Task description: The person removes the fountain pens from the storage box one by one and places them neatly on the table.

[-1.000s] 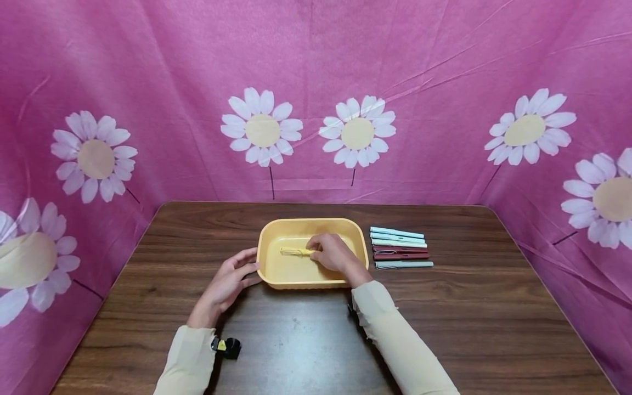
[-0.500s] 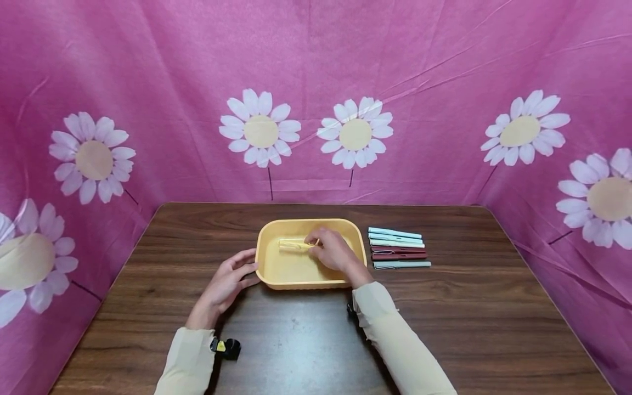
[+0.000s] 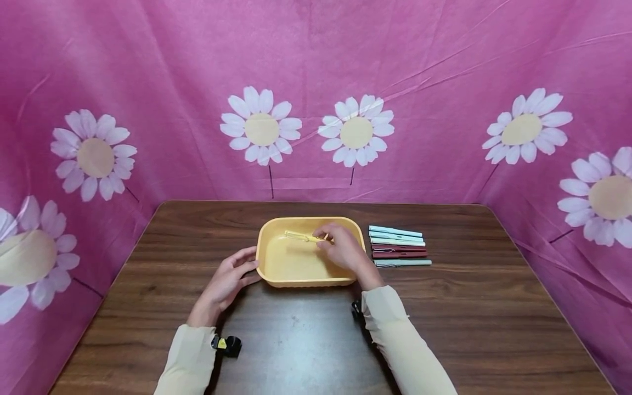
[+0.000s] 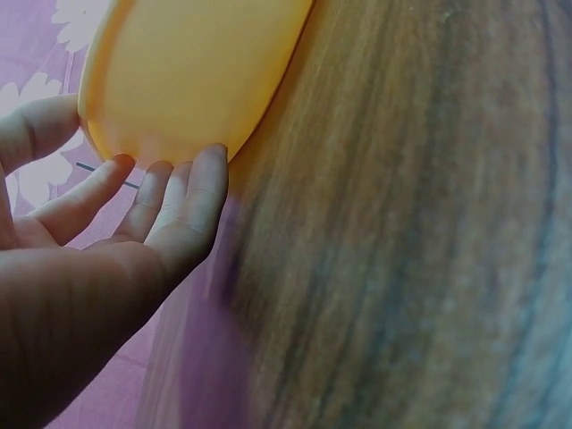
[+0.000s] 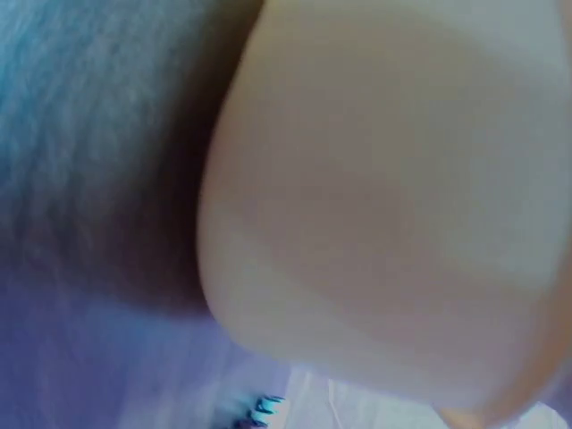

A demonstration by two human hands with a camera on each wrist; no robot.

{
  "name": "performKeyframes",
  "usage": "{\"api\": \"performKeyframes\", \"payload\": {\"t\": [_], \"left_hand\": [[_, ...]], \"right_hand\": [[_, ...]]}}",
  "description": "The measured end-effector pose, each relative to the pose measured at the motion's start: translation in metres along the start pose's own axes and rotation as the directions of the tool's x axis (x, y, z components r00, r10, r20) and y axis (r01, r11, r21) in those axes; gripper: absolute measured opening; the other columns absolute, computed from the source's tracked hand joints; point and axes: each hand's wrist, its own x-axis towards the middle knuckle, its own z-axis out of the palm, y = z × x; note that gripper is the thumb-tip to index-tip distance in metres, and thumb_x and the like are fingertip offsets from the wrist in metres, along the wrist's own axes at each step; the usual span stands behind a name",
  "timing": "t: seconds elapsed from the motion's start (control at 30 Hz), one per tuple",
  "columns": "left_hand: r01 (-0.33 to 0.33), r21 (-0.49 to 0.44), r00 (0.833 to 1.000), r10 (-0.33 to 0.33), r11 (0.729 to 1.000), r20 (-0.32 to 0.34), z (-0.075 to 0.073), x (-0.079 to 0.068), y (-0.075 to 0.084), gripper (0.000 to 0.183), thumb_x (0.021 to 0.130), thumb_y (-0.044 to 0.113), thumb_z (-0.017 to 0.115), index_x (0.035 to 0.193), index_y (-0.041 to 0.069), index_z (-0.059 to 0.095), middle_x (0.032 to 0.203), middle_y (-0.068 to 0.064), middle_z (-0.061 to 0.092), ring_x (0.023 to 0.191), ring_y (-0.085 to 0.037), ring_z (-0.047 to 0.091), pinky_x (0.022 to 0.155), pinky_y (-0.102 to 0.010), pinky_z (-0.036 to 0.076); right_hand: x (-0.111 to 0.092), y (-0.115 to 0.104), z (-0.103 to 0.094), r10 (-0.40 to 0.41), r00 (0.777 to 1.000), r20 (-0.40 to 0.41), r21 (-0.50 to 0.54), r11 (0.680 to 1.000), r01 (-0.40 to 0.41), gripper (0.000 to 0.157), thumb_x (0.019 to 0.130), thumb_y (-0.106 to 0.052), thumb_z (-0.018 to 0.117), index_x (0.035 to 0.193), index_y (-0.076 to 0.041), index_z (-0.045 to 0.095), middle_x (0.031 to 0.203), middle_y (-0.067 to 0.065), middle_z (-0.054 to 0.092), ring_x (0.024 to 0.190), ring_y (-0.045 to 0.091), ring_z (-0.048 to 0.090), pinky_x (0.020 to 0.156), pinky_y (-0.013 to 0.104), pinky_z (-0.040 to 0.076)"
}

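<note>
My right hand (image 3: 340, 247) reaches over the right side of a yellow plastic tray (image 3: 306, 283) and pinches a yellow pen (image 3: 298, 236) near its right end. The pen points left with a slight tilt, over the back half of the tray floor. At the tray's left end, my left hand (image 3: 228, 282) touches the wall with spread, relaxed fingers. The left wrist view shows its fingertips (image 4: 211, 161) against the tray's rounded end (image 4: 197, 80). A pale, blurred surface fills most of the right wrist view, where the pen is hidden.
Right of the tray lies a column of several pens: light blue ones (image 3: 397, 232), a pale one (image 3: 397, 242), dark red ones (image 3: 400, 254) and a grey-green one (image 3: 402, 263). The brown wooden table (image 3: 296, 340) meets a pink flowered cloth (image 3: 306, 181) behind.
My right hand has moved up and slightly right with the yellow pen, which was lower over the tray's middle. The left hand has stayed at the tray's left end.
</note>
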Motion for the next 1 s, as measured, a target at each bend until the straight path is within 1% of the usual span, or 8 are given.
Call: {"api": "performKeyframes", "payload": {"t": [0.13, 0.23, 0.37, 0.5, 0.63, 0.9, 1.0], "left_hand": [[-0.013, 0.006, 1.000, 0.013, 1.000, 0.002, -0.001, -0.001, 0.002, 0.051, 0.103, 0.002, 0.052, 0.149, -0.011, 0.036, 0.144, -0.030, 0.044, 0.115, -0.021, 0.060, 0.092, -0.033, 0.056], [-0.018, 0.003, 1.000, 0.018, 1.000, -0.007, -0.001, -0.001, 0.002, 0.050, 0.102, 0.002, 0.052, 0.148, -0.010, 0.037, 0.143, -0.030, 0.044, 0.114, -0.023, 0.061, 0.091, -0.033, 0.056], [-0.009, 0.001, 1.000, 0.009, 1.000, 0.003, 0.000, 0.000, -0.001, 0.049, 0.103, 0.001, 0.051, 0.149, -0.009, 0.038, 0.144, -0.030, 0.044, 0.116, -0.025, 0.060, 0.092, -0.035, 0.056], [-0.006, 0.002, 1.000, 0.006, 1.000, 0.002, 0.000, 0.000, -0.002, 0.049, 0.103, 0.001, 0.050, 0.149, -0.009, 0.037, 0.145, -0.030, 0.044, 0.118, -0.025, 0.058, 0.093, -0.035, 0.055], [-0.009, -0.001, 1.000, 0.009, 1.000, -0.012, 0.000, -0.001, -0.002, 0.048, 0.103, 0.002, 0.051, 0.149, -0.009, 0.038, 0.145, -0.029, 0.044, 0.118, -0.025, 0.058, 0.092, -0.034, 0.056], [-0.010, -0.002, 1.000, 0.010, 1.000, -0.008, 0.000, 0.000, -0.002, 0.048, 0.104, 0.003, 0.052, 0.148, -0.010, 0.038, 0.144, -0.030, 0.044, 0.118, -0.026, 0.058, 0.093, -0.035, 0.055], [-0.010, -0.005, 1.000, 0.010, 1.000, -0.005, 0.000, 0.000, -0.003, 0.048, 0.103, 0.003, 0.052, 0.148, -0.010, 0.039, 0.143, -0.030, 0.045, 0.118, -0.026, 0.058, 0.094, -0.036, 0.055]], "right_hand": [[-0.002, 0.000, -0.010, -0.060, 0.998, -0.018, -0.012, 0.998, 0.059, 0.019, 0.090, 0.003, 0.070, 0.109, 0.000, 0.072, 0.103, 0.012, 0.068, 0.091, 0.027, 0.064, 0.083, 0.039, 0.056], [-0.004, 0.001, -0.018, -0.088, 0.995, -0.038, -0.040, 0.995, 0.087, 0.018, 0.091, 0.003, 0.070, 0.108, 0.000, 0.072, 0.105, 0.013, 0.069, 0.091, 0.028, 0.065, 0.083, 0.042, 0.056], [-0.013, 0.003, -0.030, -0.063, 0.996, -0.058, -0.071, 0.996, 0.059, 0.016, 0.092, 0.000, 0.070, 0.108, -0.004, 0.073, 0.107, 0.009, 0.069, 0.093, 0.027, 0.064, 0.084, 0.044, 0.055], [-0.022, 0.005, -0.041, -0.057, 0.996, -0.069, -0.084, 0.995, 0.051, 0.016, 0.092, 0.000, 0.071, 0.107, -0.005, 0.074, 0.103, 0.007, 0.068, 0.093, 0.026, 0.063, 0.083, 0.045, 0.053], [-0.029, 0.008, -0.053, -0.056, 0.995, -0.077, -0.087, 0.995, 0.049, 0.017, 0.092, 0.001, 0.070, 0.107, -0.004, 0.074, 0.102, 0.008, 0.068, 0.094, 0.027, 0.062, 0.084, 0.046, 0.052], [-0.043, 0.020, -0.073, -0.051, 0.995, -0.086, -0.117, 0.992, 0.041, 0.017, 0.092, 0.002, 0.070, 0.109, -0.002, 0.074, 0.105, 0.010, 0.069, 0.097, 0.029, 0.061, 0.086, 0.048, 0.051], [-0.047, 0.024, -0.080, -0.048, 0.995, -0.092, -0.138, 0.990, 0.035, 0.017, 0.092, 0.001, 0.071, 0.108, -0.004, 0.074, 0.106, 0.010, 0.069, 0.098, 0.030, 0.062, 0.085, 0.048, 0.050]]}}
